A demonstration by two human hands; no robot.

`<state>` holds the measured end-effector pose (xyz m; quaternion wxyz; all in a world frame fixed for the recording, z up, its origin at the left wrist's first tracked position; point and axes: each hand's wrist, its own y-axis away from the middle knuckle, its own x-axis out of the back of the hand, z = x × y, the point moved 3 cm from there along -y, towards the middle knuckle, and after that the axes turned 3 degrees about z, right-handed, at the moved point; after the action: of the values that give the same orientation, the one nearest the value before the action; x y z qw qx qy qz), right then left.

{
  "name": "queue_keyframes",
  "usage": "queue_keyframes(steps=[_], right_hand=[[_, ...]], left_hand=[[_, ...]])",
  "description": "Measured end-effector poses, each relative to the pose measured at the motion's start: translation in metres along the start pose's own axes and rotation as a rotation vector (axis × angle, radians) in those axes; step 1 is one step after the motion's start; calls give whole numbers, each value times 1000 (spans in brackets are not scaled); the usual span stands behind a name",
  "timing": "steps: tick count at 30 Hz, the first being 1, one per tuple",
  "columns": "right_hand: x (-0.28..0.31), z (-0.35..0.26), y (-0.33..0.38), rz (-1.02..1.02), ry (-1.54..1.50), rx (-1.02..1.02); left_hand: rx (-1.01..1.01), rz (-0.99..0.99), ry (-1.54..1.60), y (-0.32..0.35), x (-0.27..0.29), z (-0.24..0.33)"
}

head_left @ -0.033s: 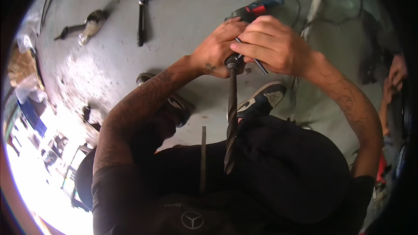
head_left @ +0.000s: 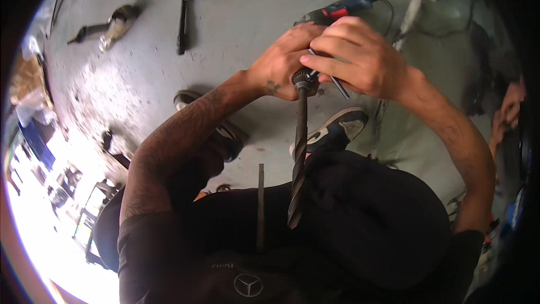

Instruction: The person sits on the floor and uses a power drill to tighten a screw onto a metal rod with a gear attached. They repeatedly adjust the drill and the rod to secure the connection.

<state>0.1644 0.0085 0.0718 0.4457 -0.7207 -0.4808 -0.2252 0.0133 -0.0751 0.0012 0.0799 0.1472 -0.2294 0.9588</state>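
Note:
A dark blue and black power drill (head_left: 351, 4) with a red part points back toward me, mostly covered by my hands. My left hand (head_left: 281, 65) is closed around the front of the drill at its toothed chuck (head_left: 301, 79). From the chuck a long, thick twist drill bit (head_left: 299, 141) extends down over my lap. My right hand (head_left: 363, 59) pinches the thin bar of a chuck key (head_left: 340, 87), whose head is at the side of the chuck. Whether its teeth mesh there cannot be made out.
On the grey floor lie a grinder-like power tool (head_left: 115, 27) and a long dark bar (head_left: 181, 34). A pale hose (head_left: 413, 8) runs at the far right. My shoes (head_left: 332, 129) are below the drill. Another person's hand (head_left: 511, 104) shows at the right edge.
The whole view has shifted slightly. Both hands keep their hold on the drill and the chuck key, with hardly any movement.

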Motion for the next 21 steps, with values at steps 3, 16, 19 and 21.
queue_keyframes(steps=[3,16,19,21], right_hand=[[-2,11,-21,-68,16,72],[-21,9,-42,-746,-295,-331],[-23,-3,-48,-1008,-274,-677],[-29,-9,-50,-1065,-352,-894]], left_hand=[[126,266,-12,13,0,-9],[252,606,-215,49,-44,-15],[243,608,-234,56,-50,-10],[230,603,-257,61,-56,-9]])
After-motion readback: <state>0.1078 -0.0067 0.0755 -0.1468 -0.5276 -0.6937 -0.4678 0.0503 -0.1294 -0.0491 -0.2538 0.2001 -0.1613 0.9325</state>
